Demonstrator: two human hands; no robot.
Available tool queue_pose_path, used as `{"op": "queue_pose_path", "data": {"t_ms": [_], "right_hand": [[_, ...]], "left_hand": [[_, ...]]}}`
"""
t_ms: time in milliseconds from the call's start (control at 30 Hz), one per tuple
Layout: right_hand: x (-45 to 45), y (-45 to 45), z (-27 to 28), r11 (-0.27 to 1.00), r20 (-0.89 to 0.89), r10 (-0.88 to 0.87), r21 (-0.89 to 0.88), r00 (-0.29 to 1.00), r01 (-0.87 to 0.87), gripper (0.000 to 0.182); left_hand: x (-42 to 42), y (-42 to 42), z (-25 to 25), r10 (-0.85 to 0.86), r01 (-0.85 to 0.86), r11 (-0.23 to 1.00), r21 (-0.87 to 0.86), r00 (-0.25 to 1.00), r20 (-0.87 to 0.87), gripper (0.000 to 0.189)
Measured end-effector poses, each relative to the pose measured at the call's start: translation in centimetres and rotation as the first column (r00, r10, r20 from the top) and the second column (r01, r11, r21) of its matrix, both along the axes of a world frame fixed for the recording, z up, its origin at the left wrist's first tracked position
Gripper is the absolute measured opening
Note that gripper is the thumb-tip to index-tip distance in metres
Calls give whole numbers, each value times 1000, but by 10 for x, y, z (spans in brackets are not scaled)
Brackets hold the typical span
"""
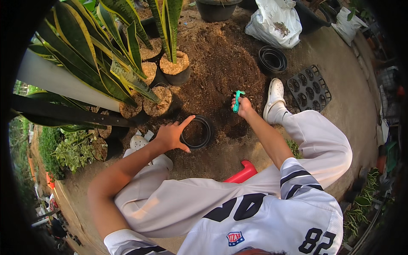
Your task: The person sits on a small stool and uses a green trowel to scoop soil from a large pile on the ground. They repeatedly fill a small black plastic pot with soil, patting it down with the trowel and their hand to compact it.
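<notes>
A round black plastic pot (210,131) stands on the ground before me, with dark contents low inside. My left hand (172,135) is at its left side, thumb and index finger spread wide along the rim. Whether the fingers press on the rim, I cannot tell. In my right hand (244,107) is a small green hand tool (236,102), gripped by its handle, perhaps a trowel. Its far end is foreshortened and points away from me over a spread of loose brown soil (220,60).
Potted snake plants (175,68) crowd the left, beside a dark bar (79,116). Nested black pots (272,59), a black seedling tray (309,87) and a white sack (274,25) lie to the right. Between my legs is a red stool-like object (242,173), partly hidden.
</notes>
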State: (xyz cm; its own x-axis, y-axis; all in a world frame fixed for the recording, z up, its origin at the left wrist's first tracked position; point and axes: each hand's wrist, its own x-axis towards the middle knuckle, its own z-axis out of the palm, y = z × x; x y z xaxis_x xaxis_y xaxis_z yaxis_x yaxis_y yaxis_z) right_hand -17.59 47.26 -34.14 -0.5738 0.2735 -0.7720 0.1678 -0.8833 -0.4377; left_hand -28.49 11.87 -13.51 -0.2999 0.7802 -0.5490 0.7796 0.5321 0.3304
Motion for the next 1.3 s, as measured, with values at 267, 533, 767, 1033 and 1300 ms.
{"op": "queue_pose_path", "data": {"t_ms": [267, 533, 767, 1033, 1300], "right_hand": [[45, 26, 32, 967, -93, 207, -134, 974, -218, 26], [78, 60, 80, 876, -13, 477, -70, 879, -476, 30], [95, 67, 106, 765, 39, 644, 1, 764, -644, 28], [107, 78, 140, 597, 16, 802, -21, 597, -802, 32], [94, 42, 206, 224, 15, 974, -42, 224, -974, 43]], "left_hand": [[2, -14, -9, 11, -10, 998, 55, 1000, -20, 135], [-4, -10, -8, -16, 14, 998, 55, 999, 31, 137], [-9, -7, -9, -55, 54, 998, 27, 998, 35, 141], [-11, -5, -12, -49, 50, 999, -2, 996, 68, 143], [-13, -17, -18, 54, -64, 997, 51, 984, 173, 142]]}}
